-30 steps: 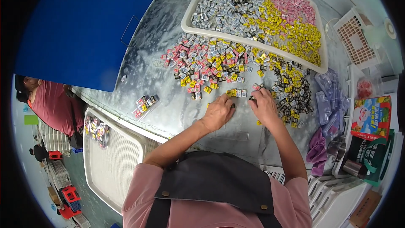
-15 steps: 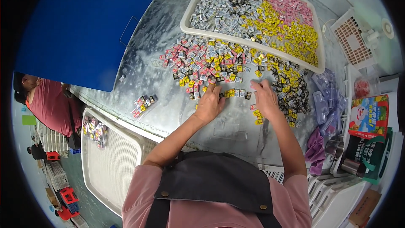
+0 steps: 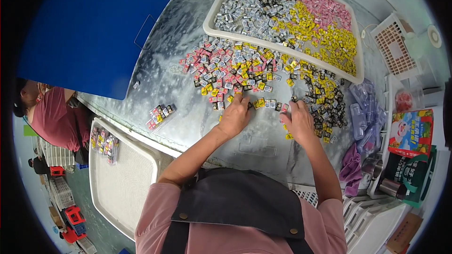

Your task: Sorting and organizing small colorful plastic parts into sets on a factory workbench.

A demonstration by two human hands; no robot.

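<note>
Small foil-wrapped sweets [image 3: 263, 104] in a short row on the glossy tabletop [image 3: 188, 99] look light and slippery, best pinched by their edges. Left hand [image 3: 234, 117] and right hand [image 3: 297, 122] press fingertips on them, gripping nothing.

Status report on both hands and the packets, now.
Left hand and right hand flat on the table, fingers at a short row of small packets. Loose packet pile just beyond. Nothing blocking.

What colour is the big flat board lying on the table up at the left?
The big flat board is plain blue, seen clearly in the head view.
</note>
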